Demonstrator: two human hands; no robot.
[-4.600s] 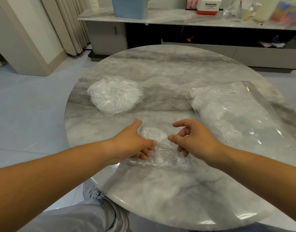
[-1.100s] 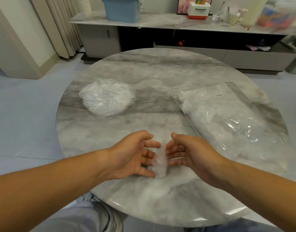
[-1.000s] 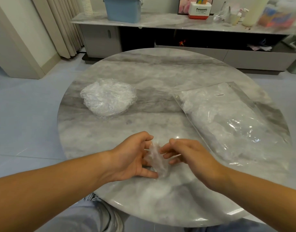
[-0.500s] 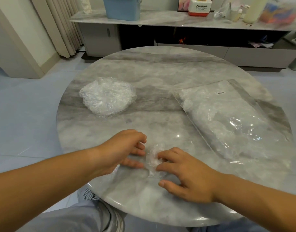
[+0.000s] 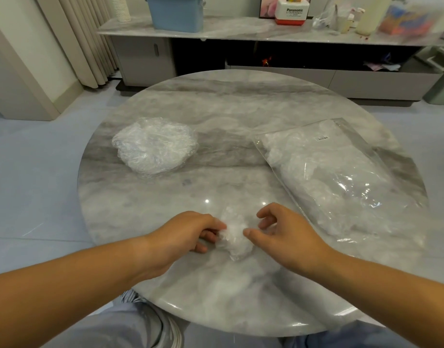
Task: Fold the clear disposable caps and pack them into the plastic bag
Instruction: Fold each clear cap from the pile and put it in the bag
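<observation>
A small folded clear cap [image 5: 233, 236] lies bunched on the round marble table [image 5: 241, 116] near its front edge. My left hand [image 5: 188, 233] pinches the cap's left side with curled fingers. My right hand [image 5: 282, 231] hovers just right of the cap, fingers loosely curled, its thumb tip at the cap's edge. A stack of unfolded clear caps [image 5: 154, 148] sits at the table's left. The clear plastic bag [image 5: 338, 172], with folded caps inside, lies flat at the right.
Beyond the table stands a low marble-topped cabinet [image 5: 241, 28] with a blue bin [image 5: 174, 11], a Panasonic box [image 5: 292, 11] and bottles. Curtains [image 5: 83, 38] hang at the back left. My knees show under the table's front edge.
The cap went from spread flat to a small bunch. My right hand, pressing flat on it half a second ago, has lifted off to the right; my left hand now pinches it.
</observation>
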